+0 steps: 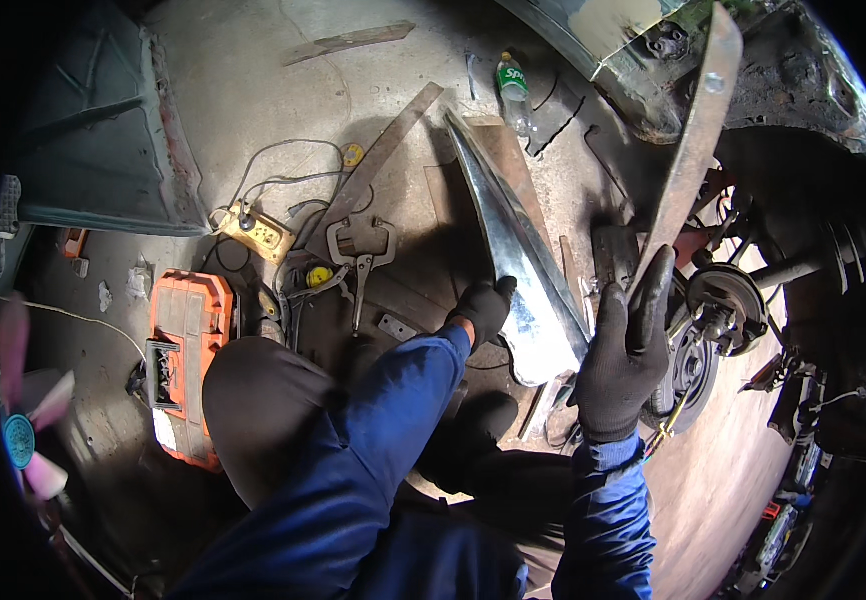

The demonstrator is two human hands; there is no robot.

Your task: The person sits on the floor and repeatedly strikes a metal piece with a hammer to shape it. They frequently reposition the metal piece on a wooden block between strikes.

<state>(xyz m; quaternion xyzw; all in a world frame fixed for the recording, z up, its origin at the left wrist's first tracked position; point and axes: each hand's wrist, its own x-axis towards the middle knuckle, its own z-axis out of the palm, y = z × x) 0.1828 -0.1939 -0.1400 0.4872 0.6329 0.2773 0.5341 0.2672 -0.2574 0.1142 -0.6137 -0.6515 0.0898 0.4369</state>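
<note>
Little shows of how the curled left hand (481, 310) grips the shiny panel (535, 310); the right hand (623, 370) pinches a metal strip (696, 145).

Shot from wearer's head, L cam of a side-by-side fisheye pair, angled steeply down at the workshop floor (223, 110). Framed upright, unmirrored. Worn near enough to the work to catch L hand (479, 312) and R hand (621, 375) large, approx. mid-frame, w/ blue sleeves (603, 520) entering from the lower edge; wide enough to reach a fan (19, 440) at far L, a hub (727, 310) at R. Bowed toward the rim, black at the corners.
</note>
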